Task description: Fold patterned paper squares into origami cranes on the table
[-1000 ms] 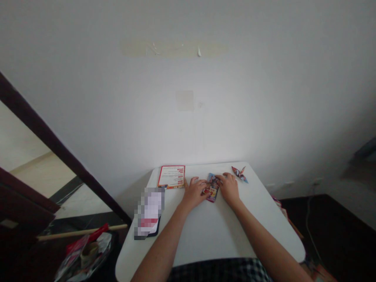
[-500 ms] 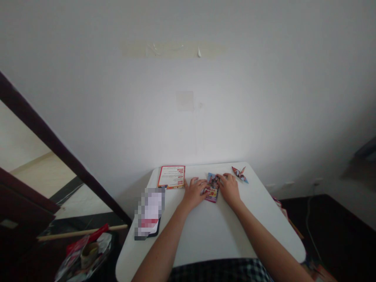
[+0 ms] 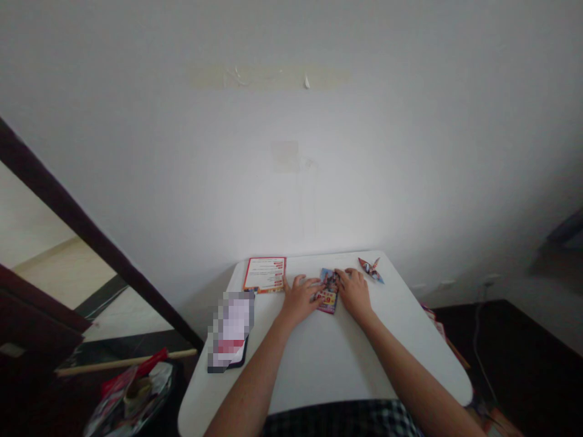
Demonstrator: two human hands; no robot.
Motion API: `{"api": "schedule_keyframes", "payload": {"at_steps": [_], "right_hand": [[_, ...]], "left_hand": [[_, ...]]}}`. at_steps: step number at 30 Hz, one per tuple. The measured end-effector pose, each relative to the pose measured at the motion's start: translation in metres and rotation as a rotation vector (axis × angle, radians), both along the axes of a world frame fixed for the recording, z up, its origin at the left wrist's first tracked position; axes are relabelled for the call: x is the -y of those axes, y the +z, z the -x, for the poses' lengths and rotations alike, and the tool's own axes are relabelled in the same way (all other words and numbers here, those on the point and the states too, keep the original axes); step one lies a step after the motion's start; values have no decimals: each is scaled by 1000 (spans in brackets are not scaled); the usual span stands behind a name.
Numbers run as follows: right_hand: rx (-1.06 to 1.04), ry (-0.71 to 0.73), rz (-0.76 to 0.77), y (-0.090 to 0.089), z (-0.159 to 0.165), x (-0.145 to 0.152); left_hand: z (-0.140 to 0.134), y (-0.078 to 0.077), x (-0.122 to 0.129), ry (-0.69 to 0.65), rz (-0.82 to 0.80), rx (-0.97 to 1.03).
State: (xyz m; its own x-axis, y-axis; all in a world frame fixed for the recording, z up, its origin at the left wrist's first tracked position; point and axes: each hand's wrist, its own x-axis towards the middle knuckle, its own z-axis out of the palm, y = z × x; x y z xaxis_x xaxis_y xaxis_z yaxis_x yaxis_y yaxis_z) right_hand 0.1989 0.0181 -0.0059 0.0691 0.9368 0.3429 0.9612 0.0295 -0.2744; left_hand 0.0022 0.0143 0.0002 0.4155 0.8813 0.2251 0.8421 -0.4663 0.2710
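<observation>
A small folded paper point(image 3: 327, 301) with a colourful print and large digits lies on the white table between my hands. My left hand point(image 3: 301, 300) rests at its left side, fingers spread, with fingertips on the print and the thumb stretched out towards a printed sheet point(image 3: 265, 274). At the paper's upper right edge is my right hand point(image 3: 354, 292), its fingers bent and closed on that edge; its palm side is hidden. A folded paper crane point(image 3: 371, 271) of similar printed paper sits beyond my right hand.
On the table's left side lies a phone point(image 3: 231, 331) with a blurred-out screen. The white table point(image 3: 337, 370) stands against a wall point(image 3: 291, 206) bearing tape marks. A bin bag with rubbish point(image 3: 136, 394) is at lower left, and a cable point(image 3: 477, 340) hangs at right.
The camera view has shifted very slightly. Both hands and the folded paper stay in nearly the same place.
</observation>
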Motion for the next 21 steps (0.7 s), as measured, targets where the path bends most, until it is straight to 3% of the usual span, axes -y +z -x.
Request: {"api": "schedule_keyframes", "payload": {"at_steps": [5,13,21], "right_hand": [[-34,20,-33,3,1,2],[-29,209,-8,2,-4,-1],[-26,193,17,-4,-5,-5]], "left_hand": [[1,-2,-1,1,1,29],[2,-2,-1,11,17,23],[5,-3,-3,-12,23,17]]}}
